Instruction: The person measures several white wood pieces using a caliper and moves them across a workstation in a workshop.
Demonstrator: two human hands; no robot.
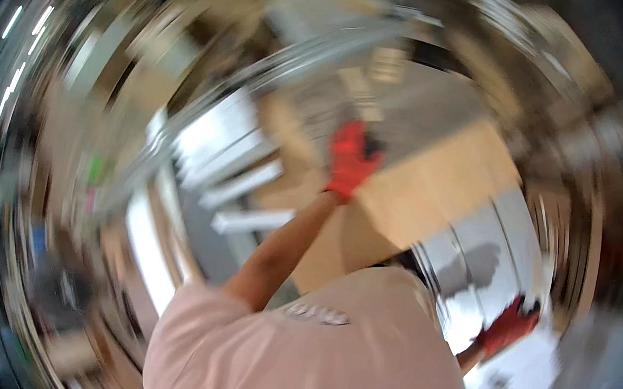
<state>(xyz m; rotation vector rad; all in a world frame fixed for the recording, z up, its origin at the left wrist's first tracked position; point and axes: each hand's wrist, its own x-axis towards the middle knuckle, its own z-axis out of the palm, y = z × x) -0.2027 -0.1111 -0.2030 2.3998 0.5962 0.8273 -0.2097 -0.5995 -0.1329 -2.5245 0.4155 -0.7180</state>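
Frame heavily motion-blurred. Near: pink shirt (321, 361). Right hand (508, 328), red glove, low beside white sheet (518, 387) — grip unclear. Farther: left hand (349, 162), red glove, pressed on cardboard box (427, 186), closure unclear. Judged step: handling box; next needs firmer two-hand hold.

The picture is very blurred. White flat strips (238, 185) lie side by side left of the middle. A shiny metal sheet (477, 248) sits lower right. White paper with dark marks (514, 386) lies near the bottom right corner. A grey floor (425, 107) shows farther up.
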